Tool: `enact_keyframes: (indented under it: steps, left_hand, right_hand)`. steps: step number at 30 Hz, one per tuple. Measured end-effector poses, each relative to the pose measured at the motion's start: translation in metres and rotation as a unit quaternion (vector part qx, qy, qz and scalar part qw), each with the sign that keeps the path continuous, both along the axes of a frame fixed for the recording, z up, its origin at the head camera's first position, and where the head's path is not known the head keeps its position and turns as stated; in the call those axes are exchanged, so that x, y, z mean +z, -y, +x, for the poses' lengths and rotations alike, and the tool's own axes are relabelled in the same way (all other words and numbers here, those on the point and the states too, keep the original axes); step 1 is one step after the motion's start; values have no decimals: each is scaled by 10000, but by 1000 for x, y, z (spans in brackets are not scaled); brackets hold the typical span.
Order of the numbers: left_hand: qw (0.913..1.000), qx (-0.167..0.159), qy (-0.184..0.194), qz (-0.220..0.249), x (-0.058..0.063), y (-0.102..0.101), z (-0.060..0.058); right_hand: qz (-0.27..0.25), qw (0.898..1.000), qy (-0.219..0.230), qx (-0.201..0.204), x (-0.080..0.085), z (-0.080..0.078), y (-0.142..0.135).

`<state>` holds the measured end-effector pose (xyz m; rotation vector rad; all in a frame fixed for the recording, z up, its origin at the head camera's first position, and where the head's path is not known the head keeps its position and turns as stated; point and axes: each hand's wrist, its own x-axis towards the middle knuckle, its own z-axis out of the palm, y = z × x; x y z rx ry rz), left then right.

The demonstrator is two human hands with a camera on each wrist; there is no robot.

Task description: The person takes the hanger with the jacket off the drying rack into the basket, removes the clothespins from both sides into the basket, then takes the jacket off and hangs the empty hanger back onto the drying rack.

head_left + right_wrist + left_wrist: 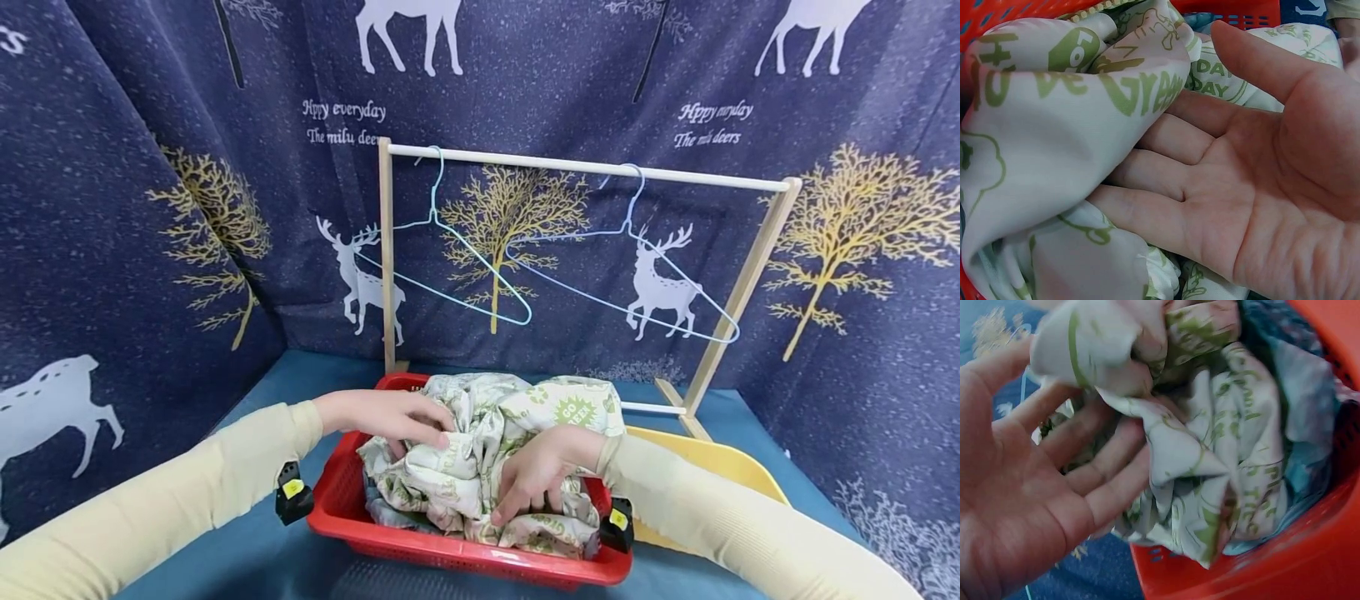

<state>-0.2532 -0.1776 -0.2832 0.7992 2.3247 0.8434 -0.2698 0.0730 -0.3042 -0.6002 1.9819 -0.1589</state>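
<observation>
A crumpled white cloth with green lettering and drawings [573, 400] lies heaped in a red plastic basket [555, 571]. On its left side rests my left hand [390, 414]; the left wrist view shows that palm [1029, 512] with extended fingers partly hidden behind a fold. My right hand [540, 467] reaches down into the front of the heap. In the right wrist view its fingers [1154, 140] lie straight, their tips under a fold of the cloth, and the thumb stands apart. Bluish fabric [1304, 394] shows beneath the white cloth along the basket wall.
Behind the basket stands a wood-and-white rack [735, 292]. From its bar hang a light green hanger [480, 258] and a blue hanger [675, 271]. A yellow container [705, 458] sits at the right, partly behind my right sleeve. Dark blue printed curtains [285, 100] surround the blue surface.
</observation>
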Motion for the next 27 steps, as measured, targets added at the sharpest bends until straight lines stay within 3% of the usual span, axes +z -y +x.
enact_keyframes:
  steps: [6, 13, 16, 27]
  left_hand:
    - [9973, -411, -365, -493, -12, -12, 1]
    - [9903, -94, -226, -1369, -14, -22, 0]
    - [9871, -113, -74, -1597, -13, -25, -4]
    - [9834, 36, 85, -1815, -11, -29, -10]
  right_hand:
    - [-21, 10000, 17, 46, 0, -1, -1]
    - [8, 10000, 3, 83, 1, 0, 0]
    - [14, 10000, 29, 47, 2, 0, 0]
    - [-28, 9993, -327, -196, -1, -1, -5]
